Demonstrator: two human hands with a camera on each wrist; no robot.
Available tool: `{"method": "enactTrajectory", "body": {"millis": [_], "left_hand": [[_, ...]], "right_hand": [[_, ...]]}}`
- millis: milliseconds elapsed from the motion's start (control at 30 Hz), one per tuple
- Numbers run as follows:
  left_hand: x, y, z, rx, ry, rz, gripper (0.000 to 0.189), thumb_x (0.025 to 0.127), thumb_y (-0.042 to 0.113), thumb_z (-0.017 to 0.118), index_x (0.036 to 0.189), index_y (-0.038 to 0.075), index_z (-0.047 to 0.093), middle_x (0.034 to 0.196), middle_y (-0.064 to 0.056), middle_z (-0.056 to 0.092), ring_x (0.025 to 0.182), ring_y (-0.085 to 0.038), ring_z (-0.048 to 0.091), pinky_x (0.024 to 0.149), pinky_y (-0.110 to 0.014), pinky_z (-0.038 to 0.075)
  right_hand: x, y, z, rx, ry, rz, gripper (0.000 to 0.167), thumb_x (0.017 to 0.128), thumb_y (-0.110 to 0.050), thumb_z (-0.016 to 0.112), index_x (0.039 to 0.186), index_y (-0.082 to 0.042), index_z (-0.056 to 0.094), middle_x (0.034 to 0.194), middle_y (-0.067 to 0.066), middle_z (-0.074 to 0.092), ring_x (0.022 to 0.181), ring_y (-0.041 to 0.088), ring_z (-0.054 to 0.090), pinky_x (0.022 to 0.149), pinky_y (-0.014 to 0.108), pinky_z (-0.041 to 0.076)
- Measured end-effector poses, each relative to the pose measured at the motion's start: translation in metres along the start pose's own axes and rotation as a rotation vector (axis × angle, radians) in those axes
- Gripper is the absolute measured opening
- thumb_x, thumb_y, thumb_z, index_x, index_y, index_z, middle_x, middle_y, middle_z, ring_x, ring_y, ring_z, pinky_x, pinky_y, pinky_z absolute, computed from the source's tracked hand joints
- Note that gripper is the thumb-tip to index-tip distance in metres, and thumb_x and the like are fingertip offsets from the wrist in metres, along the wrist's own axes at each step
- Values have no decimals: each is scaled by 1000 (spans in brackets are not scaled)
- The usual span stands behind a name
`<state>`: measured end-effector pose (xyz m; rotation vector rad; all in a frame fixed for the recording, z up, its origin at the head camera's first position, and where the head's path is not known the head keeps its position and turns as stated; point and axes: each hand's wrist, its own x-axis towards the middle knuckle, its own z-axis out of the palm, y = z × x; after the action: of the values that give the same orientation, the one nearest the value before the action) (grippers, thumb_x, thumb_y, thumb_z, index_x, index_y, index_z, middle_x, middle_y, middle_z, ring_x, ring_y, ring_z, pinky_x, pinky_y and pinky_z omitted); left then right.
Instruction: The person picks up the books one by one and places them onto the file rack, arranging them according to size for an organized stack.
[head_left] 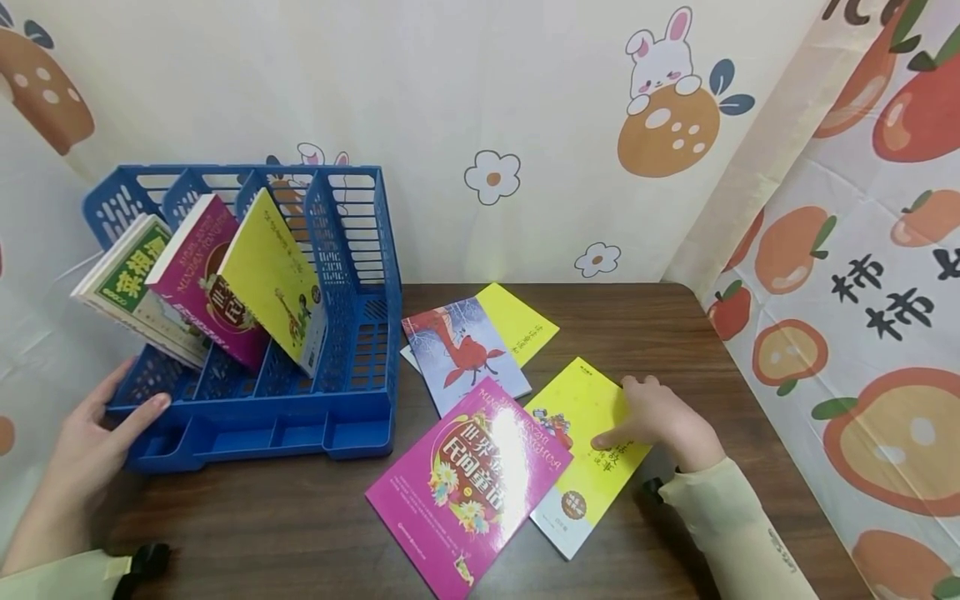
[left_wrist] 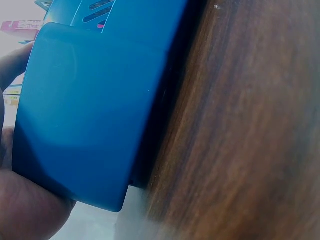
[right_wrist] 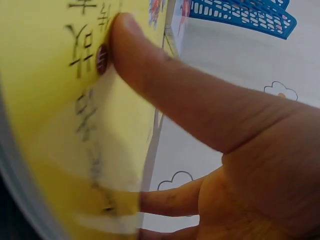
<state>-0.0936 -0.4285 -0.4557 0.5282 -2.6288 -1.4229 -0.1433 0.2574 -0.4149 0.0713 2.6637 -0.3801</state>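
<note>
On the left of the head view, a blue file rack [head_left: 358, 429] holds several books upright and leaning. My left hand [head_left: 101, 442] grips its front left corner, thumb on the front rim; in the left wrist view the rack's smooth side wall [left_wrist: 90, 110] fills the middle. With thumb on the cover and fingers at the right edge, my right hand [head_left: 660, 421] pinches a yellow book [head_left: 581, 492] lying on the table. That thumb [right_wrist: 165, 75] presses the yellow cover [right_wrist: 45, 125] in the right wrist view. A magenta book [head_left: 420, 500] overlaps the yellow book's left side.
A book with a red animal [head_left: 457, 354] lies over another yellow book [head_left: 525, 321] behind the magenta one. In the rack lean a green-and-white book [head_left: 142, 283], a magenta book [head_left: 202, 283] and a yellow book [head_left: 273, 283]. Printed curtains [head_left: 555, 108] bound the brown table [head_left: 262, 525].
</note>
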Motion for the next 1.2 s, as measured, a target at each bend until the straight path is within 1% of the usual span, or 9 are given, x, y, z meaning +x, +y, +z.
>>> {"method": "enactTrajectory", "body": {"millis": [100, 233, 367, 533, 733, 900, 1067, 1133, 1200], "left_hand": [[0, -2, 0, 3, 3, -3, 90, 110, 41, 62, 177, 21, 5, 173, -41, 13, 157, -65, 14, 121, -83, 11], [1, -5, 0, 3, 2, 0, 92, 110, 42, 63, 177, 22, 4, 173, -40, 12, 157, -66, 12, 120, -85, 9], [1, -6, -1, 5, -5, 2, 92, 110, 42, 63, 177, 22, 3, 173, -41, 10, 156, -67, 11, 118, -87, 10], [1, -1, -1, 4, -4, -2, 92, 110, 42, 62, 177, 18, 3, 174, -41, 9, 156, -67, 11, 118, -87, 10], [-2, 2, -2, 0, -17, 1, 92, 111, 41, 60, 176, 13, 2, 172, -43, 9, 156, -68, 11, 119, -87, 9], [-1, 1, -2, -7, -22, 7, 91, 111, 40, 61, 176, 14, 2, 172, -43, 9, 156, -68, 10, 118, -87, 9], [0, -2, -2, -14, -21, 13, 91, 110, 41, 62, 177, 18, 3, 172, -43, 10, 156, -67, 10, 118, -87, 8], [1, -4, -2, -19, -20, 15, 91, 110, 41, 62, 177, 20, 3, 173, -42, 10, 156, -67, 10, 119, -86, 8], [1, -5, -2, -18, -19, 19, 92, 110, 41, 62, 177, 20, 3, 173, -41, 10, 157, -66, 10, 119, -86, 8]], "right_hand": [[4, 3, 0, 15, -12, 5, 115, 63, -55, 103, 141, 11, 51, 106, 20, 58, 93, 33, 61, 83, 51, 60], [8, 7, -2, 25, -33, -17, 100, 65, -52, 104, 130, 6, 54, 93, 13, 60, 82, 27, 62, 76, 44, 57], [6, 10, -7, 73, -52, -39, 89, 72, -42, 103, 131, 5, 56, 91, 11, 63, 78, 24, 65, 76, 41, 56], [-1, 18, -21, 159, -46, -96, 75, 79, -32, 100, 132, 2, 59, 92, 8, 68, 77, 22, 67, 79, 42, 58], [-13, 30, -41, 215, -16, -134, 72, 86, -30, 95, 138, 2, 56, 89, 5, 73, 75, 20, 72, 81, 42, 57], [-28, 34, -63, 181, 102, -141, 76, 88, -32, 93, 144, 2, 56, 88, 3, 75, 72, 18, 74, 78, 40, 53], [-50, 36, -89, 153, 292, -115, 76, 89, -40, 92, 143, 1, 59, 88, 3, 76, 78, 21, 70, 74, 38, 46], [-58, 37, -98, 197, 374, -85, 74, 89, -44, 92, 140, 0, 62, 86, 3, 78, 77, 22, 70, 69, 36, 43], [-63, 36, -104, 316, 441, -55, 71, 89, -45, 92, 136, 1, 67, 82, -1, 79, 70, 20, 68, 58, 36, 40]]}}
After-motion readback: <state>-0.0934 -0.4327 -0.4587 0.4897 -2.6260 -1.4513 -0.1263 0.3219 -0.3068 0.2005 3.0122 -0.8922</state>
